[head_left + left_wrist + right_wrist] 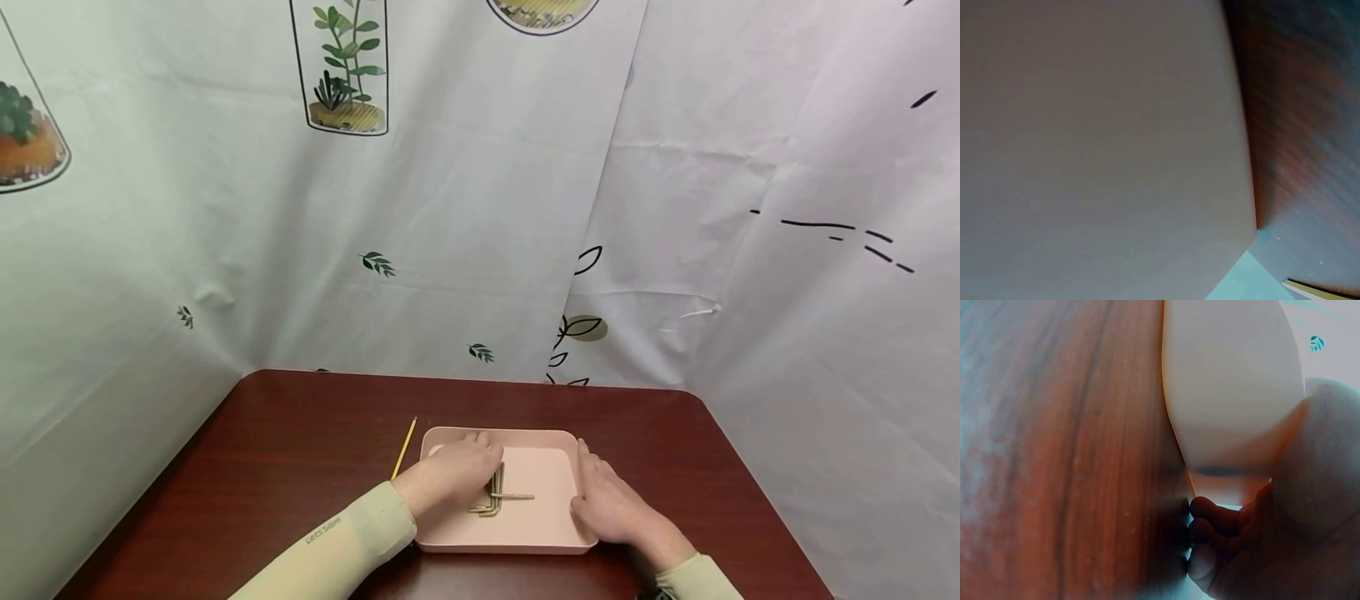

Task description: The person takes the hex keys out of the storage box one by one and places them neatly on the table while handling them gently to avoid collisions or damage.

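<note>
A shallow pink tray (540,521) sits on the dark red table. Several brass-coloured L-shaped hex keys (491,510) lie in its middle, with one arm crossing the others. Palm down, my left hand (457,467) is over the tray's left half, fingers at the far side beside the keys; whatever is beneath it is hidden. At the tray's right side, my right hand (607,500) holds the rim, thumb over the edge and fingers along the outside. In the right wrist view, fingertips (1202,559) rest low by the tabletop against the tray wall (1229,381).
A yellow pencil (406,446) lies on the table (300,442) just left of the tray. White printed sheets (450,208) hang behind the table and on both sides. In the left wrist view, a pale surface (1097,150) fills most of the picture.
</note>
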The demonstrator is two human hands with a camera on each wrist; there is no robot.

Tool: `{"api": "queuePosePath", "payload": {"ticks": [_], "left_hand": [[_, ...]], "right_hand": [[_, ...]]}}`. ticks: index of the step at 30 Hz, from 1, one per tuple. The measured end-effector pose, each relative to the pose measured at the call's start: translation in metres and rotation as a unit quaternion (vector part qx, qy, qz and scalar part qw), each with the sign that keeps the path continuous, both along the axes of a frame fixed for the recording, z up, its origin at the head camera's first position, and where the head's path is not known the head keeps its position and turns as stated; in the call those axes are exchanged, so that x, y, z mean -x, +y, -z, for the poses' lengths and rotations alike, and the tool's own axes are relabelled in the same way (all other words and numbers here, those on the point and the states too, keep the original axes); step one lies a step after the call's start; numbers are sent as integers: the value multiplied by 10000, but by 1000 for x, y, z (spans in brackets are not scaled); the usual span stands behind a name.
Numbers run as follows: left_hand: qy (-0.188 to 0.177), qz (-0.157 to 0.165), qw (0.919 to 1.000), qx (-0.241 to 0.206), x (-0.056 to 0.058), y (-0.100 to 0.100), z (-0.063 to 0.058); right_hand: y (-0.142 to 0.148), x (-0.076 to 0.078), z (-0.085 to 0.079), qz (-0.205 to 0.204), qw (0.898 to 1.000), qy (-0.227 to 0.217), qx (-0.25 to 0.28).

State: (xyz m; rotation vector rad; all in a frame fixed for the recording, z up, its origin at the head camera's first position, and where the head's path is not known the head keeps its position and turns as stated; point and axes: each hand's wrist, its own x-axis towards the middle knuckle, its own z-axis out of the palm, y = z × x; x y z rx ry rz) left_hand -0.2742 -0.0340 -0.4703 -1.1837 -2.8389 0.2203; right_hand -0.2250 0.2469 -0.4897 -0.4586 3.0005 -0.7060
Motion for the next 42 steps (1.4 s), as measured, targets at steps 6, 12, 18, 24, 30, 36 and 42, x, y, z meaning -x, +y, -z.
{"api": "queuePosePath", "payload": {"ticks": [6, 12, 18, 24, 30, 36, 42], "left_hand": [[95, 85, 9999, -24, 1, 0, 0], [-6, 44, 10000, -79, 2, 0, 0], [-356, -226, 9980, -467, 2, -2, -5], [-213, -187, 9977, -610, 4, -6, -12], [-200, -246, 9978, -585, 3, -8, -19], [-324, -478, 9958, -709, 3, -13, -26], [-339, -408, 9949, -862, 6, -18, -28]], "right_hand": [[0, 2, -1, 9, 10000, 22, -46], [0, 2, -2, 20, 10000, 54, -46], [-1, 2, 0, -20, 10000, 18, -33], [-1, 3, -1, -9, 10000, -24, -52], [-1, 2, -1, 4, 10000, -45, -18], [-1, 2, 1, 9, 10000, -68, 3], [0, 1, 3, -14, 10000, 7, -8]]}}
